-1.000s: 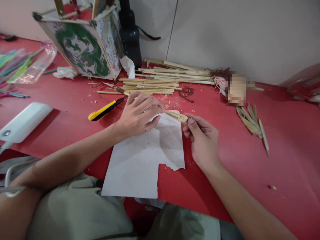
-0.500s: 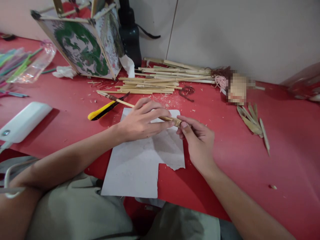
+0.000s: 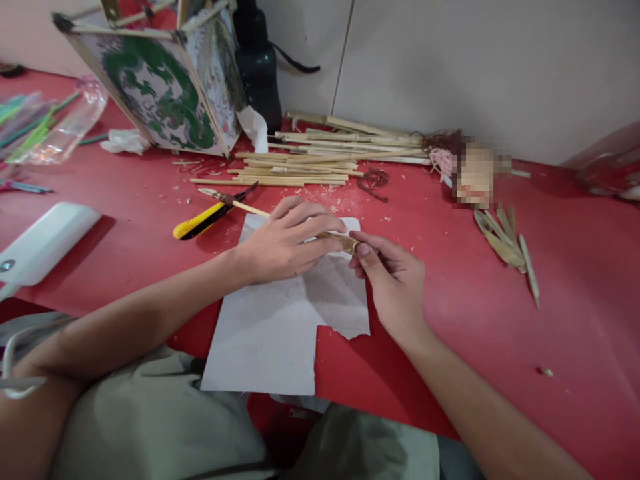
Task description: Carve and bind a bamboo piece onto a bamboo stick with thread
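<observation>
Above a torn white paper sheet (image 3: 265, 340), a thin bamboo stick (image 3: 253, 209) is held between both hands. Dark thread is wound near its pale far-left tip. My left hand (image 3: 287, 243) is closed over the middle of the stick, its fingers hiding part of it. At the near end, a tan, dried-leaf-like wrap (image 3: 349, 245) surrounds the stick. My right hand (image 3: 395, 277) pinches the end of this wrap between thumb and fingers. A yellow and black box cutter (image 3: 203, 221) lies just beyond my left hand, crossing behind the stick's tip.
Bundled bamboo sticks (image 3: 295, 171) lie along the wall among shavings. A dragon-painted lantern (image 3: 155, 93) and dark bottle (image 3: 259, 80) stand at the back left. A white power bank (image 3: 50, 243) lies left; dried leaves (image 3: 505, 250) lie right on the red table (image 3: 500, 333).
Both hands keep their hold on the stick. The stick's far tip has dipped slightly towards me, and the right fingers have shifted a little at the wrapped end.
</observation>
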Demonstrator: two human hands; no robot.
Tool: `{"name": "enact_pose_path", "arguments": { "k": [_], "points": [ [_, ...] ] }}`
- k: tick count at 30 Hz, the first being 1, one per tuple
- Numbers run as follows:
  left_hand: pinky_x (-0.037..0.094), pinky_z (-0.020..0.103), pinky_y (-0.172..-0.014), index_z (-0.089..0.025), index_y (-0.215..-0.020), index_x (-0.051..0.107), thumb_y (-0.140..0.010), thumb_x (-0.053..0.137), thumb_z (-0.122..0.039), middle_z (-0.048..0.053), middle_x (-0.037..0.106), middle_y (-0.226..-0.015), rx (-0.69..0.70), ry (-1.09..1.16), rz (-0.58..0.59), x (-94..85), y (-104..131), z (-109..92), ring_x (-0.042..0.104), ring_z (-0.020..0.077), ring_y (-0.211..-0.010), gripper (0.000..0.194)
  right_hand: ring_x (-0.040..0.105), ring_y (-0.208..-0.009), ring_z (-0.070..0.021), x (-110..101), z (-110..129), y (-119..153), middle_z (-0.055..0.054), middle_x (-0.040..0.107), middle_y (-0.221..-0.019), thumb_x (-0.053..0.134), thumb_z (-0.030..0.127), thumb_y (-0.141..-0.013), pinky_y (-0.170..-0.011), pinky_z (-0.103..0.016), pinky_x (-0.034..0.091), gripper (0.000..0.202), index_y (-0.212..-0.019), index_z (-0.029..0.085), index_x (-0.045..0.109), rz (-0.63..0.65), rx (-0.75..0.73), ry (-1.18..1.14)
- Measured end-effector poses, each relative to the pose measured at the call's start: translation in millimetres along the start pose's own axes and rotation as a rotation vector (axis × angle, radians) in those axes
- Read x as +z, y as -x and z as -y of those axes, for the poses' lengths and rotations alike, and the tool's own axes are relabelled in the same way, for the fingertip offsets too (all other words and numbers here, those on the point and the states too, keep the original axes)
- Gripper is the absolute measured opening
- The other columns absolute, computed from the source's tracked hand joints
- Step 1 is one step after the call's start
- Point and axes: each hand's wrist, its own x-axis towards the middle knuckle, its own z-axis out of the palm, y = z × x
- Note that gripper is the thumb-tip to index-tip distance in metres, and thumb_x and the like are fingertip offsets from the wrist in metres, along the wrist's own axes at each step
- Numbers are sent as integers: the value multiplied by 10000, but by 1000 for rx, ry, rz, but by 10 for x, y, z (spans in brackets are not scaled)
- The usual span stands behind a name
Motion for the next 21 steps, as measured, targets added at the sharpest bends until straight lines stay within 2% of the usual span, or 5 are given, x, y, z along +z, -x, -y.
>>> {"name": "enact_pose_path", "arguments": {
  "k": [4,14,21],
  "points": [
    [456,448,-1024,-250,-1123,655,-957,615,-168,37,743,-1259,11,-21,-7,13,-5,-9,624,242,-1200,190,601,-586,-94,8,-9,-1,26,691,-675,731,345,-923,-577,-247,532,203,-1069,235,820,13,6,5],
    [467,410,-971,-246,-992,643,-966,619,-163,9,771,-1169,37,-13,-58,2,-12,-4,646,208,-1132,91,591,-574,-102,6,-17,-17,25,684,-663,736,358,-913,-567,-263,518,201,-1057,248,822,11,7,-3],
    [457,381,-853,-252,-966,599,-941,634,-135,-20,783,-1000,0,20,-143,-17,-10,54,667,170,-966,125,569,-622,-96,-66,-82,-58,25,654,-695,731,313,-920,-569,-244,471,175,-1065,272,821,-29,99,-210]
  ]
}}
